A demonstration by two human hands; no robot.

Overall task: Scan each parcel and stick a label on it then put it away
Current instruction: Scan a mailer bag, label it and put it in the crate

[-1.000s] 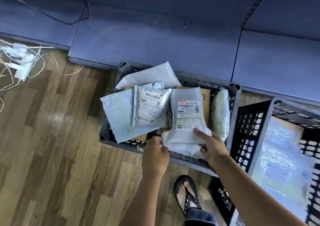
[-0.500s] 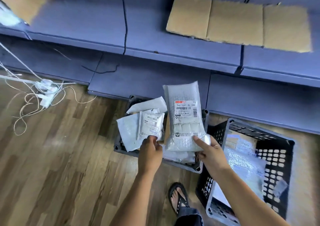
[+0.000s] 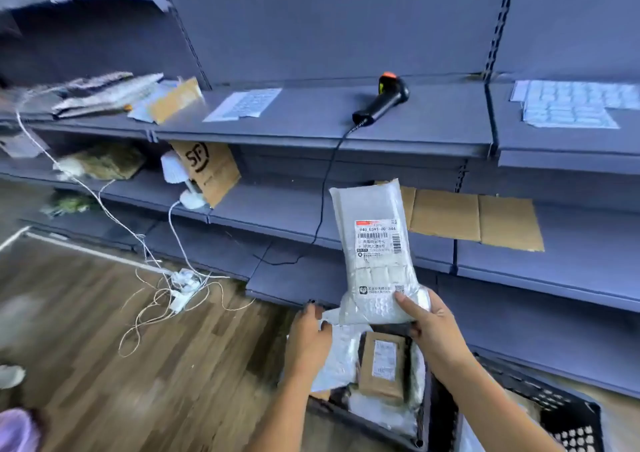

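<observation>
My right hand [image 3: 429, 330] grips the lower end of a white bubble-wrap parcel [image 3: 375, 254] and holds it upright in front of the shelves, its printed barcode label facing me. My left hand [image 3: 310, 340] hovers with curled fingers at the parcel's lower left corner; whether it holds anything is unclear. Below both hands stands a dark crate [image 3: 367, 420] holding a brown parcel [image 3: 382, 365] and white mailers. A black barcode scanner [image 3: 381, 99] lies on the upper shelf, its cord hanging down. Label sheets [image 3: 242, 105] lie on the same shelf.
A second dark crate [image 3: 571, 427] stands at the lower right. Flat cardboard [image 3: 474, 219] lies on a middle shelf, and a cardboard envelope [image 3: 207, 171] leans further left. White cables and a power strip [image 3: 183, 288] trail over the wooden floor. More label sheets [image 3: 571, 103] lie at the upper right.
The right hand has lifted the bubble-wrap parcel out of the crate and up in front of the shelves. My view has risen from the crate to the shelving.
</observation>
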